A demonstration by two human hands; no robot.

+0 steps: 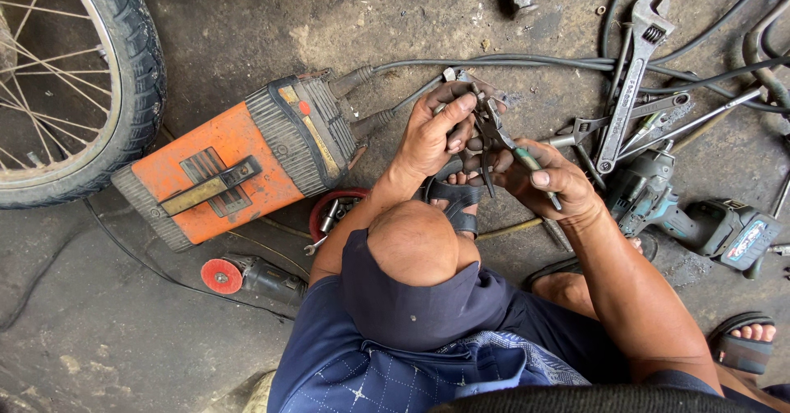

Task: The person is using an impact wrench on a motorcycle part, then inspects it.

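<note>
Left hand: the left hand (432,137) is clenching its grip around a small dark metal part (485,121), thumb lying along the top; the palm side is turned away, so how the fingers are wrapping it is hidden.
Right hand: the right hand (547,184) is grasping a green-handled tool (531,164); its tip is running up into the metal part, and the fist is covering most of the handle.
Metal part: it is being held above the floor between both hands, just over a sandalled foot (457,203); its exact shape is hard to make out against the dark fingers.
Knee: a bare knee (415,244) is rising in the foreground and blocking the wrist and the ground beneath the hands.
Welding machine: an orange box (239,162) with a grey end is lying tilted on the floor (123,331), left of the hands, cables (428,66) trailing from it.
Wheel: a spoked wheel (123,92) with a tyre is being cut off by the top-left edge.
Red bowl: a red bowl (333,211) of small metal bits is sitting half hidden behind the forearm.
Grinder: an angle grinder (247,277) with a red disc is lying near the bowl.
Wrench: a large adjustable wrench (634,80) is lying among other spanners, right of the hands.
Drill: a teal cordless drill (699,220) is lying beside the right forearm.
Far foot: another sandalled foot (745,343) is showing partly at the right edge.
</note>
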